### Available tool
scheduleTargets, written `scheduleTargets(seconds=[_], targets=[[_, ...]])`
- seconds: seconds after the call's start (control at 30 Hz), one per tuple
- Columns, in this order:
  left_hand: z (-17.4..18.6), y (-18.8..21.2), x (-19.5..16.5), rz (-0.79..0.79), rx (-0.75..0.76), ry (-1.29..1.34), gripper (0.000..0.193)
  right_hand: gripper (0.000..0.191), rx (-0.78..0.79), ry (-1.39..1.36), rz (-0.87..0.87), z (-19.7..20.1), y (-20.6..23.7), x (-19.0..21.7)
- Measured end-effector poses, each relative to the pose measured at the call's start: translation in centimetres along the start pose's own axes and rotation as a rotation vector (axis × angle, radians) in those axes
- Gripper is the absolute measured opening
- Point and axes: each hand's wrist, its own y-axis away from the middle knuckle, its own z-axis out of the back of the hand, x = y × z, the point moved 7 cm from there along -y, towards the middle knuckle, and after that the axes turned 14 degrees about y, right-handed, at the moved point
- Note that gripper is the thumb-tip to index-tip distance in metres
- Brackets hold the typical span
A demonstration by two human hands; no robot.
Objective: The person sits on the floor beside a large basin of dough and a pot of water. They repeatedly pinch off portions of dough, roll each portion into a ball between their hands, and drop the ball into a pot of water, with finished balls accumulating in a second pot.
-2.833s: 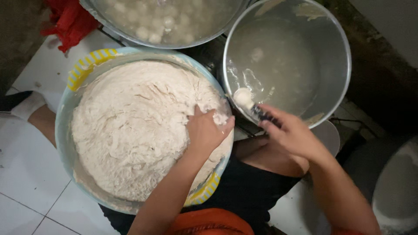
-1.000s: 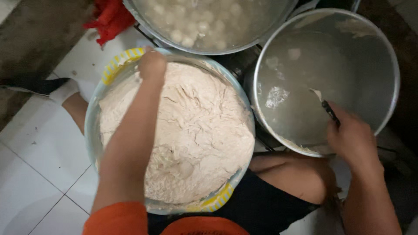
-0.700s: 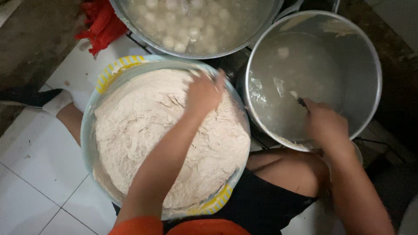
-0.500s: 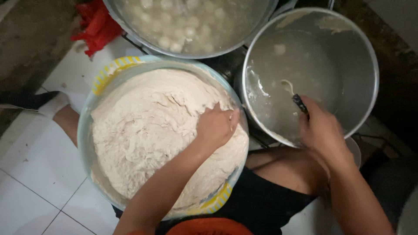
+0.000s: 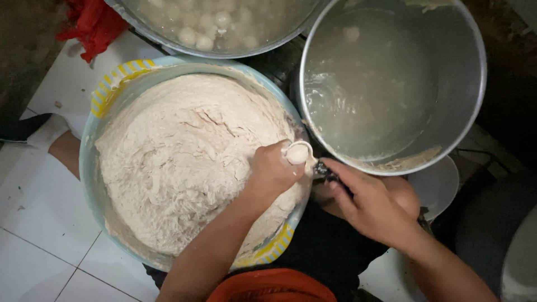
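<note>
Left hand (image 5: 272,170) fisted, squeezing dough ball (image 5: 297,153) at basin rim (image 5: 100,100); right hand (image 5: 372,202) pinches spoon (image 5: 323,170) alongside; pot (image 5: 456,106) crowding close.

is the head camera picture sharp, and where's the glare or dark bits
Head view: mostly sharp, with the dough texture crisp; soft glare on the water in the right pot; right edge and top-left corner fall into shadow; right hand slightly soft.
</note>
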Motion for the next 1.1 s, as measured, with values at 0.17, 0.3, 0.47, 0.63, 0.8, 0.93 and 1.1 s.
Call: scheduleTargets(seconds=[0.17,0.3,0.47,0.63,0.8,0.93,1.1], targets=[[0.4,-0.4,-0.6,0.055,0.055,-0.208,0.036,0.045,0.337,-0.379,-0.352,-3.3,0.8,-4.0],[1.5,-0.6,-1.2,0.014,0.04,-0.37,0.037,0.042,0.305,-0.332,-0.254,-2.0,0.3,-5.5],[1.0,0.0,-1.3,-0.059,0.029,-0.388,0.05,0.05,0.17,-0.022,-0.373,0.8,-0.6,-8.5],[0.8,0.6,-1.0,-0.061,-0.071,-0.098,0.034,0.043,0.027,0.259,-0.339,2.7,-2.3,-8.8],[0.4,0.8,-0.3,0.017,-0.09,0.125,0.028,0.042,0.273,-0.048,-0.639,1.0,0.1,-8.4],[0.0,0.8,-0.4,-0.031,-0.059,0.196,0.027,0.05,0.199,-0.016,-0.307,-0.7,0.8,-3.8],[-0.4,0.7,-0.1,0.062,-0.032,0.114,0.017,0.043,0.102,-0.199,-0.039,-1.9,1.0,-1.8]])
